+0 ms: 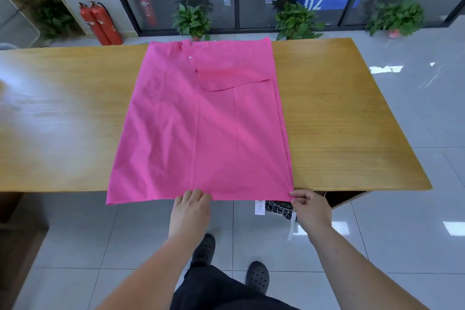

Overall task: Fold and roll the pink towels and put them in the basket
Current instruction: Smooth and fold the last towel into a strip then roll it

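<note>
Forearms (151, 267) reach to the counter's (339, 121) near edge. Left hand (192, 205) curls its fingers over the near hem of the pink towel (201, 121); right hand (305, 202) pinches its near right corner. Towel lies spread on the counter, hem overhanging, far right corner flapped back. Assessed thin, limp and light: hold at corners. Checked item (278, 206) beneath is possibly the basket.

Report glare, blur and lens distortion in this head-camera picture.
Head view: pale glare washes out the left part of the table; bright patches reflect off the floor tiles at right. Head view: the wide-angle lens bows the table's edges. Head view: the pink towel is evenly lit and sharp, no motion blur.
</note>
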The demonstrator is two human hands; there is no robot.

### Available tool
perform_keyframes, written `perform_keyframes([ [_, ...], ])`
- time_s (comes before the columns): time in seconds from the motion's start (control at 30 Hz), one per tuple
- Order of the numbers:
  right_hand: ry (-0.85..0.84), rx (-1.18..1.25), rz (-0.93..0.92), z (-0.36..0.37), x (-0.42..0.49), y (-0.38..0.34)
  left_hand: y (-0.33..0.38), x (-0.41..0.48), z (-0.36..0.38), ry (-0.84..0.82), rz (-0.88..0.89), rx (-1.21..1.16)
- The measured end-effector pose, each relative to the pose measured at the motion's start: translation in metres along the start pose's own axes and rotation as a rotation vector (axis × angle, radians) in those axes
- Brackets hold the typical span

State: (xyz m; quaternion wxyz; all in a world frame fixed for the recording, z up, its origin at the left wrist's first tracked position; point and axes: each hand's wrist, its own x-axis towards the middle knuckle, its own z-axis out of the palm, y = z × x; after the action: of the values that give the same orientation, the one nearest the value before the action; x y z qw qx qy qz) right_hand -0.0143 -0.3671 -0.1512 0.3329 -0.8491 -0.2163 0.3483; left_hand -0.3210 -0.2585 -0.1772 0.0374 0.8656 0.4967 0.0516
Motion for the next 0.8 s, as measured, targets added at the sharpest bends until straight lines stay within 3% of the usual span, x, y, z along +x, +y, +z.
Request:
perform_keyframes([
  [0.07, 0.012, 0.029, 0.065, 0.003, 0.0, 0.001, 0.008, -0.006, 0.0, -0.046, -0.144, -0.167],
  [0.2, 0.042, 0.032, 0.145, 0.007, 0.003, 0.004, 0.024, -0.002, -0.009, -0.262, -0.742, -0.75],
  [0.3, -0.047, 0.079, 0.158, 0.017, 0.009, 0.012, 0.021, 0.004, -0.006, -0.226, -0.997, -0.966],
  [0.4, -0.119, 0.26, 0.228, 0.027, 0.01, 0.013, 0.016, 0.009, -0.004, -0.195, -1.156, -1.183],
  [0.53, -0.087, 0.435, 0.228, 0.027, 0.006, 0.007, 0.012, 0.018, -0.005, -0.056, -1.344, -1.432],
  [0.63, -0.063, 0.554, 0.204, 0.019, 0.001, 0.0, 0.006, 0.022, -0.006, 0.071, -1.385, -1.46],
  [0.8, -0.114, 0.675, 0.23, 0.011, -0.003, -0.004, 0.001, 0.021, -0.004, 0.124, -1.358, -1.403],
])
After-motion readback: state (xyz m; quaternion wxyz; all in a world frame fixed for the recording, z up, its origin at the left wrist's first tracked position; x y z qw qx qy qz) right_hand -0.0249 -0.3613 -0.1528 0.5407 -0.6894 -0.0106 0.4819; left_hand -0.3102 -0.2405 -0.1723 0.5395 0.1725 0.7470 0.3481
